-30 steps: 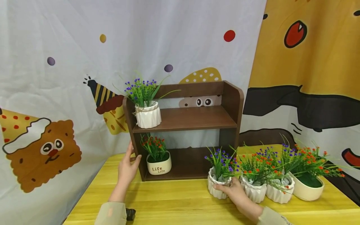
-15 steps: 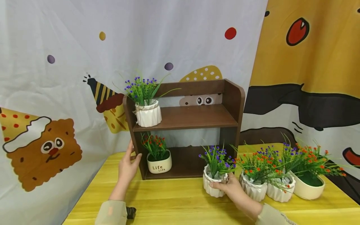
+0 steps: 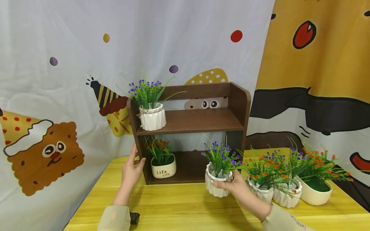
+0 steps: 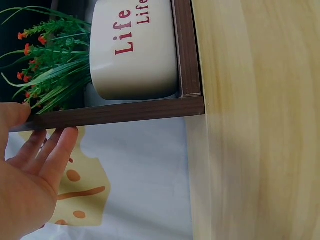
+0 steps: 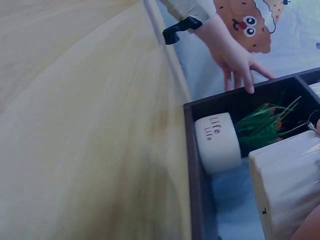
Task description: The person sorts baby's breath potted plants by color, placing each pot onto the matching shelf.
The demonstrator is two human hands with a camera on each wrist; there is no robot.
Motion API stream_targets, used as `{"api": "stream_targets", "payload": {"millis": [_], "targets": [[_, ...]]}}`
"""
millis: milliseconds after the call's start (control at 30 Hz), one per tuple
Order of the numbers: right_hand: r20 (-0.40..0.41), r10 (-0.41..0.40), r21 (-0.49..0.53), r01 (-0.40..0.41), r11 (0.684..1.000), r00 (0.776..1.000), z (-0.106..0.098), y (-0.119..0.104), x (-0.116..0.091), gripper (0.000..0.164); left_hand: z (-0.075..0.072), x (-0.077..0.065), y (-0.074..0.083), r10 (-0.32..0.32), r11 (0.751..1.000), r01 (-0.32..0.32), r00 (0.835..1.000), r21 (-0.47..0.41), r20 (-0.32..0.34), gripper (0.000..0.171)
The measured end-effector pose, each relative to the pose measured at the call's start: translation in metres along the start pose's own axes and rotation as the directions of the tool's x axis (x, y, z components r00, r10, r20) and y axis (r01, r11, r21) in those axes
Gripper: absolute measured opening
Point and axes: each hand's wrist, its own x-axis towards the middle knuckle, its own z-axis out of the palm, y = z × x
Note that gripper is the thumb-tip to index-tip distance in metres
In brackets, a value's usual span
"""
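My right hand (image 3: pixel 239 186) grips a white ribbed flowerpot (image 3: pixel 218 180) with purple flowers and grass blades, thumb on its near side. It hangs just above the table, in front of the lower shelf's right part; the right wrist view shows the pot's pale underside. My left hand (image 4: pixel 30 185) holds the left side panel of the brown two-tier shelf (image 3: pixel 202 120), its thumb at the front edge and its fingers on the outer face. Inside, a cream "Life" pot (image 3: pixel 163 167) with red flowers stands lower left. Above it is a white pot (image 3: pixel 152 118) with purple flowers.
To the right on the wooden table (image 3: pixel 173 208) stand two white ribbed pots, one nearer (image 3: pixel 261 192) and one beside it (image 3: pixel 287 194), and a cream oval pot (image 3: pixel 316 192). Their leaves overlap. A printed curtain (image 3: pixel 115 19) hangs behind the shelf.
My right hand has carried the purple-flowered pot leftward and slightly up, away from the row of pots. My left hand stays at the shelf's side.
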Motion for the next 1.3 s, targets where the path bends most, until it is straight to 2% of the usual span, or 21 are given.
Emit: {"api": "stream_targets", "payload": {"millis": [267, 533, 967, 1100, 1300], "targets": [[0.003, 0.022, -0.061, -0.022, 0.998, 1.0, 0.002, -0.022, 0.003, 0.073, -0.002, -0.002, -0.004, -0.019, 1.0, 0.019, 1.0, 0.01, 0.002, 0.08], [0.065, -0.009, -0.019, 0.011, 1.0, 0.998, 0.003, -0.037, 0.006, 0.07, -0.003, -0.004, -0.006, -0.017, 1.0, 0.017, 1.0, 0.005, -0.01, 0.079], [0.108, -0.085, -0.065, 0.092, 0.994, 0.991, 0.007, -0.068, 0.015, 0.073, -0.01, -0.001, -0.004, 0.002, 1.0, -0.001, 1.0, 0.01, -0.021, 0.078], [0.118, -0.095, -0.066, 0.103, 0.992, 0.988, 0.008, -0.076, 0.015, 0.076, -0.008, -0.001, -0.004, 0.003, 1.0, -0.002, 1.0, 0.014, -0.031, 0.079], [0.099, -0.086, -0.087, 0.094, 0.992, 0.991, 0.005, -0.087, 0.012, 0.072, 0.0, -0.001, -0.001, 0.023, 1.0, -0.023, 1.0, 0.013, -0.002, 0.08]]}}
